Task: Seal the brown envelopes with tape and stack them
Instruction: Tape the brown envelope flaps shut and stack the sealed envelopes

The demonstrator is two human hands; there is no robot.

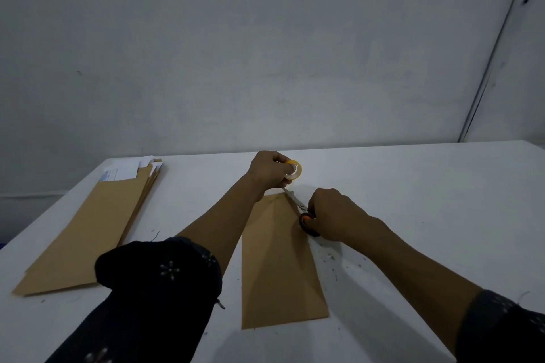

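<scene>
From the head view, the left hand (267, 168) grips the tape roll (294, 169) beyond the brown envelope (280, 268) on the tabletop (413, 186); the right hand (333, 215) clamps scissors (300, 206), seemingly mid-cut. Next, I'd judge: press the strip down, then move it to the stack (88, 230).

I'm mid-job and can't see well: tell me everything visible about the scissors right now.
The scissors have pale metal blades and a black handle loop with an orange inner lining. The right hand grips the handle, hiding most of it. The blades point up and left, toward the tape roll held in the left hand, with their tips just below that hand. They lie over the top right corner of the brown envelope on the white table. Whether the blades are open is unclear.
</scene>
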